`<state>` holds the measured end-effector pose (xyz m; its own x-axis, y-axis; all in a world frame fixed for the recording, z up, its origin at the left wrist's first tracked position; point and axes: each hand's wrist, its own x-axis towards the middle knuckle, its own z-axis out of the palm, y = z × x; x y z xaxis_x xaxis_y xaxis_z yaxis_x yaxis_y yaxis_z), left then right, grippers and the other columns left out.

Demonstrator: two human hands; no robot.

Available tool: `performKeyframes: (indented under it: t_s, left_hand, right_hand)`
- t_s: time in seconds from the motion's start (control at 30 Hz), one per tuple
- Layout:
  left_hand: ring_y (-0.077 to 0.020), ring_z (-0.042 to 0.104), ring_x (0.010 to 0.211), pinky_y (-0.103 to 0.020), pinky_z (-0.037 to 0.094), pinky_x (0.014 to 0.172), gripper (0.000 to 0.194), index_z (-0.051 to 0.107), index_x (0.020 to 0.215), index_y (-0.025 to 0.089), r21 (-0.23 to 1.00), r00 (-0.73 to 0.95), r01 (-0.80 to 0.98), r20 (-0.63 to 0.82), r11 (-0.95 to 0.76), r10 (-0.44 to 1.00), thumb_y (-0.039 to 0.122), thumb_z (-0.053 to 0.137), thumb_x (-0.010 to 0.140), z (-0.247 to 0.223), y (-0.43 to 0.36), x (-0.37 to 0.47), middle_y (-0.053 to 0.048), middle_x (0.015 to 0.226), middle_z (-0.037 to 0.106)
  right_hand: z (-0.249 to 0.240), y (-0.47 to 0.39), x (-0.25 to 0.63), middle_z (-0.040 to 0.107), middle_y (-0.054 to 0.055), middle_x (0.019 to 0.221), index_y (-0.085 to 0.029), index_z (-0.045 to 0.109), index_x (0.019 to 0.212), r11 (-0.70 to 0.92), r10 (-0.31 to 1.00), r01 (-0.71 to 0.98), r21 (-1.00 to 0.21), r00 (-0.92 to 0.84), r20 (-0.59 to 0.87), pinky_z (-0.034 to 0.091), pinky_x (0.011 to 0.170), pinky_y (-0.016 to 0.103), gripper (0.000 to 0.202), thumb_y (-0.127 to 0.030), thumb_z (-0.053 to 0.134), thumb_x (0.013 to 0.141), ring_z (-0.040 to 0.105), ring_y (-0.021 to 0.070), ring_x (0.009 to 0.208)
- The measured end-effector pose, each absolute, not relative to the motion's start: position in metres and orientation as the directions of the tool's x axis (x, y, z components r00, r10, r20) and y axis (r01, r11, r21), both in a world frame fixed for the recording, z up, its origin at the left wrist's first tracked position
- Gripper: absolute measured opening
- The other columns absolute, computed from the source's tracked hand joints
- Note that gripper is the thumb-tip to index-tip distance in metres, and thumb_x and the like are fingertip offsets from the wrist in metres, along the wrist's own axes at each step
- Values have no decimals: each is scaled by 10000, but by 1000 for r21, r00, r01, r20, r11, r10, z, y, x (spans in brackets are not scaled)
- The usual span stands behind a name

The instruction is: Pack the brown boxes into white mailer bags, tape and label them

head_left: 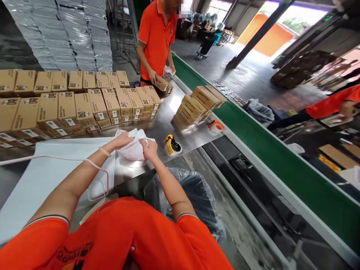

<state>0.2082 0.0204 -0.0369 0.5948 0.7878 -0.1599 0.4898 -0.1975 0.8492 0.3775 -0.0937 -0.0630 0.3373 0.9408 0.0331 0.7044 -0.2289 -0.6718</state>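
Observation:
A crumpled bundle of thin white-pink sheets (132,150) is held between my two hands over the metal table. My left hand (123,140) grips its upper left side with closed fingers. On the right side, my right hand (149,148) pinches the sheets. Right of my hands stands a yellow tape dispenser (172,145), touched by neither hand. Large white sheets (70,150) lie on the table under my left forearm, with a pale pink cord (95,165) across them.
Rows of brown boxes (84,108) line the table's far side. More boxes (197,105) and an orange tape dispenser (216,126) sit near the green conveyor (261,150). Across the table, a person (157,41) handles boxes. A plastic-lined bin (194,191) stands below the table edge.

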Motion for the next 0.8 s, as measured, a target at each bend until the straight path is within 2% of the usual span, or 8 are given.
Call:
performKeyframes:
  t_s: [0.1,0.2,0.27,0.33,0.4,0.53,0.67,0.8]
  left_hand:
    - [-300,679,941,-399,588,846,399,675,763,186,829,471,525,-92,-195,877,568,783,808,-26,33,169,-80,835,694]
    - [-377,640,1268,-491,548,1104,565,716,1148,149,796,184,520,248,-309,951,519,891,757,-30,29,147,-167,1233,708]
    - [-407,563,1441,-547,472,1224,881,560,1494,144,788,279,453,319,-417,906,448,931,755,-41,13,154,-235,1513,597]
    - [-448,522,1505,-574,427,1265,1050,457,1602,140,779,510,418,224,-467,831,410,984,735,-52,-8,175,-285,1599,536]
    - [-469,555,1461,-574,416,1253,912,537,1539,125,741,610,456,143,-492,780,434,965,795,-61,-23,199,-292,1528,600]
    - [-378,686,1159,-509,478,1087,298,735,1128,168,693,618,511,116,-509,778,442,702,1016,-64,-22,222,-164,1106,753]
    - [-247,608,794,-394,449,809,410,579,709,216,734,571,550,17,-398,821,413,543,1067,-62,-5,220,-66,743,625]
    - [-218,515,701,-379,363,731,458,468,642,240,726,500,609,-40,-318,865,422,530,1058,-62,-2,224,-33,645,515]
  right_hand:
    - [-55,-91,371,523,-7,625,-236,463,605,-322,895,648,-690,447,1,409,671,266,492,-431,560,1047,560,182,702]
    - [-48,-88,364,463,-18,608,-245,391,584,-355,861,606,-712,509,3,371,652,271,505,-398,577,1028,510,172,679]
    - [-47,-86,362,445,-21,602,-246,372,575,-360,857,590,-723,515,-7,359,639,270,513,-386,569,1028,493,167,666]
    - [-48,-84,362,445,-24,605,-244,378,575,-340,869,579,-741,494,-13,374,640,263,512,-384,557,1033,496,163,665]
    - [-50,-84,366,482,-21,635,-237,427,604,-261,902,569,-780,432,13,418,670,259,469,-376,541,1038,519,163,689]
    - [-49,-91,384,659,16,818,-202,619,767,-97,954,573,-814,287,88,521,821,293,315,-376,593,1028,614,194,836]
    - [-42,-111,405,746,121,1099,-185,794,1030,-87,952,807,-584,240,190,526,1030,424,355,-536,783,976,663,303,1096]
    - [-44,-125,409,590,246,1545,-190,713,1476,-205,850,893,-401,366,379,453,1181,559,732,-701,772,956,496,446,1488]
